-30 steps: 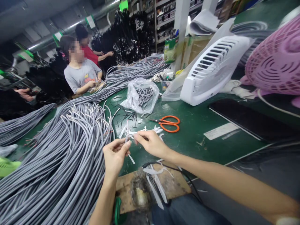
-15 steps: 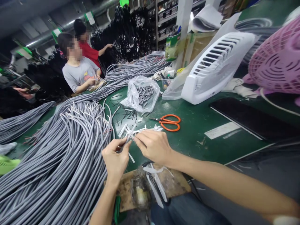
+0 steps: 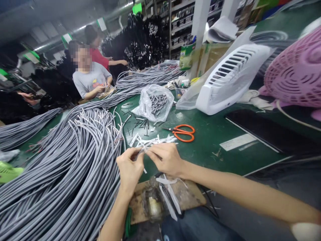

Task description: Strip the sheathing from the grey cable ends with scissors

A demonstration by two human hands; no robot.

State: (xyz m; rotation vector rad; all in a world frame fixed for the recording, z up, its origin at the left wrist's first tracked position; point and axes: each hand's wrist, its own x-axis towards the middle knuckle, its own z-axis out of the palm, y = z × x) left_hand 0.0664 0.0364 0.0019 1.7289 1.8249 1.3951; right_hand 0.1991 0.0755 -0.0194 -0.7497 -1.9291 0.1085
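My left hand (image 3: 130, 166) pinches the end of a grey cable (image 3: 137, 153) between thumb and forefinger. Close against it, my right hand (image 3: 167, 160) has its thumb and fingertips pressed together at the cable's tip; whatever lies between them is too small to make out. White strips (image 3: 160, 139) lie on the bench just behind both hands. Orange-handled scissors (image 3: 184, 133) rest to the right, blades pointing left. To the left spreads a big bundle of grey cables (image 3: 82, 160) with pale stripped ends.
A clear plastic bag (image 3: 152, 102) of short grey sleeves stands behind, with dark bits scattered beside it. A white fan (image 3: 225, 80), a pink fan (image 3: 296, 70) and a black flat panel (image 3: 258, 130) occupy the right. Two people (image 3: 91, 78) are across the bench. A stained board (image 3: 189, 197) sits below my hands.
The view has shifted slightly, so the scene sits a little lower and to the right. Both hands stay together at the cable end, their fingers still pinched.
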